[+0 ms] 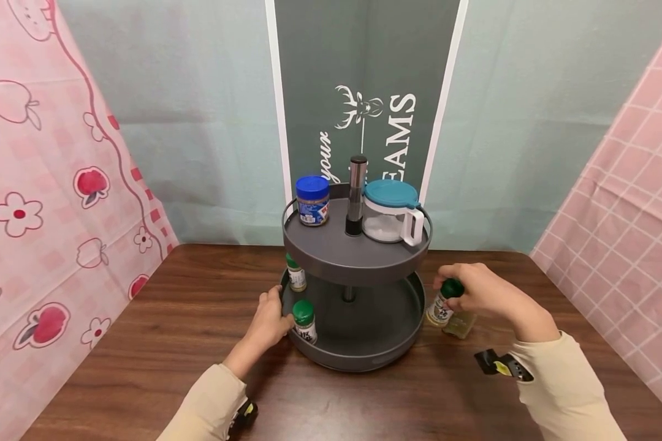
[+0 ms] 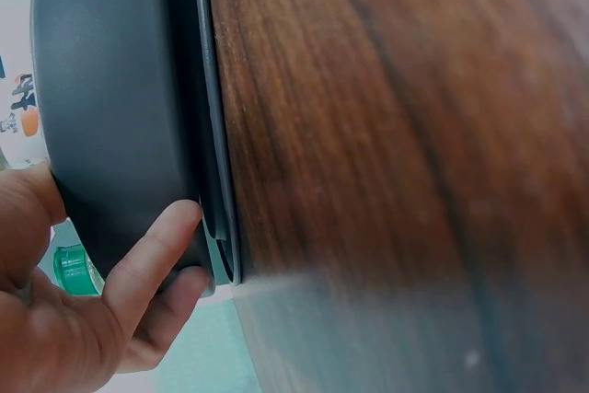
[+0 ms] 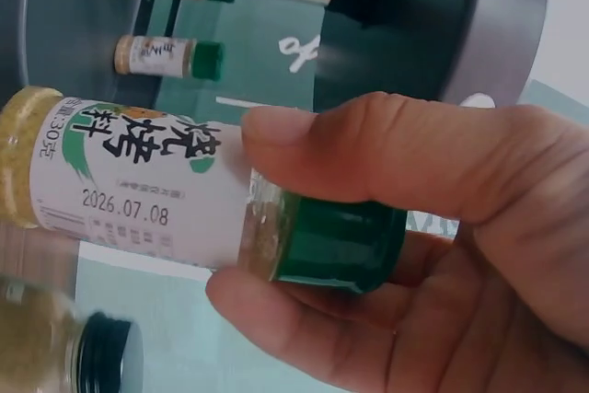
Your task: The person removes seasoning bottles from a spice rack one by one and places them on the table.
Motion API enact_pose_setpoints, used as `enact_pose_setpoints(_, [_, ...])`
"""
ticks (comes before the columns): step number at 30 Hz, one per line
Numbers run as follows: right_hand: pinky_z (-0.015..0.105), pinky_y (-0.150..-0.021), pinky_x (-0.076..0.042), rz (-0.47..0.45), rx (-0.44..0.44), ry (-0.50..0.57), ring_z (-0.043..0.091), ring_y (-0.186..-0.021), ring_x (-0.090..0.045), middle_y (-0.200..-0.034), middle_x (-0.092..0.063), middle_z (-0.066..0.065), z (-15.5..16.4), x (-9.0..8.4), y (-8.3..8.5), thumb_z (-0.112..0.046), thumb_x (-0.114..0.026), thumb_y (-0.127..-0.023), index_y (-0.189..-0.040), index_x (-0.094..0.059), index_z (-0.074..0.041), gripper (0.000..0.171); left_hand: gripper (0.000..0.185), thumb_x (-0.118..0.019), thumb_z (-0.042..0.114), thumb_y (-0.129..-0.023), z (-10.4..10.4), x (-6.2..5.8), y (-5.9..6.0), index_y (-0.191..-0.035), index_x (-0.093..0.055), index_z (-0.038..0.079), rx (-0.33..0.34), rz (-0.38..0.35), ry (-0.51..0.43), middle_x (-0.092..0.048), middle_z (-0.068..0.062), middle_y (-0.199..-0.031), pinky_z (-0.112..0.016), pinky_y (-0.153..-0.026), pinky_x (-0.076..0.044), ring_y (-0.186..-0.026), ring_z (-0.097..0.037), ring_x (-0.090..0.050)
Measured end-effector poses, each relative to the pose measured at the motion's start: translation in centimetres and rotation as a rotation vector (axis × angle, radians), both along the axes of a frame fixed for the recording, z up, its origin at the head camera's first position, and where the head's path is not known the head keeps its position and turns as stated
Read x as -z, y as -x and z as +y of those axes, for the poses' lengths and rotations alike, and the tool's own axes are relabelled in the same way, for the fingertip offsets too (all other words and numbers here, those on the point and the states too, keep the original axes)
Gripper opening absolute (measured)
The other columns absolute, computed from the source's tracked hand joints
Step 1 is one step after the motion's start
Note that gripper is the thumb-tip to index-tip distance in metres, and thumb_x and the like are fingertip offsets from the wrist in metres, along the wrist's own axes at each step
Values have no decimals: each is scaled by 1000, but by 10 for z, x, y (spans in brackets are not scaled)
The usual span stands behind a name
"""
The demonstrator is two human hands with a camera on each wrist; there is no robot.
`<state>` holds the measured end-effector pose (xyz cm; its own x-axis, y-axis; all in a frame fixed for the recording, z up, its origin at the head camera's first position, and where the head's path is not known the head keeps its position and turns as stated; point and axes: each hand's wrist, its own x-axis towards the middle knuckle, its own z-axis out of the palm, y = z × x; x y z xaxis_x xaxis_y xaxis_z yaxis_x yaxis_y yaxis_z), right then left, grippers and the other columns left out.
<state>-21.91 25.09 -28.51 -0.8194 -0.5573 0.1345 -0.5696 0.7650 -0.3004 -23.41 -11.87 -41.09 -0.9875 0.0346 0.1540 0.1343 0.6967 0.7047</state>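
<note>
My right hand (image 1: 488,291) grips a seasoning bottle (image 3: 138,177) around its green cap and neck. The bottle has a white label and tan powder, and is tilted beside the right rim of a dark grey two-tier rotating rack (image 1: 344,361). My left hand (image 1: 267,321) holds the left rim of the lower tier, thumb over the edge and fingers against the outer wall (image 2: 120,126). Inside that tier, near the left hand, stand two green-capped seasoning bottles, a front one (image 1: 304,321) and a back one (image 1: 295,274) partly hidden by the upper tier.
The upper tier carries a blue-lidded jar (image 1: 312,202) and a clear teal-lidded container (image 1: 390,211) with a white handle, around a central metal post (image 1: 356,190). A small dark-lidded jar (image 3: 37,342) is on the wooden table (image 1: 143,367) under my right hand. Curtains hang behind.
</note>
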Motion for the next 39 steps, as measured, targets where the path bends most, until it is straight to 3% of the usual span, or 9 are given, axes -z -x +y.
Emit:
enact_pose_setpoints(9, [26, -52, -41, -70, 41, -6, 10, -63, -46, -79, -57, -4, 22, 2, -5, 1, -72, -69, -88, -64, -15, 26, 69, -65, 0, -74, -1, 0, 0, -134, -32, -12, -3, 1, -1, -40, -30, -112, -41, -76, -45, -92, -36, -49])
enact_pose_setpoints(16, [25, -51, -36, -89, 77, -24, 10, -60, -43, -75, -54, -6, 35, 7, -9, 2, -71, -67, -85, -62, -16, 26, 69, -65, -1, -74, -1, -1, 0, -134, -32, -13, 4, -1, -13, -41, -30, -109, -37, -70, -46, -87, -35, -50])
enact_pose_setpoints(30, [32, -56, -33, -72, 141, -76, 16, -63, -41, -82, -55, 0, 55, 21, -12, 2, -69, -64, -83, -60, -17, 29, 68, -65, 0, -75, 0, -1, 1, -134, -31, -13, 16, -5, -6, -40, -30, -111, -40, -74, -46, -91, -35, -49])
enact_pose_setpoints(39, [34, -57, -33, -49, 177, -78, 16, -64, -42, -78, -56, -5, 67, 30, -9, 1, -71, -64, -83, -62, -16, 27, 68, -65, 0, -75, 0, -1, -1, -133, -32, -13, 8, 3, -2, -40, -30, -111, -39, -74, -46, -92, -36, -49])
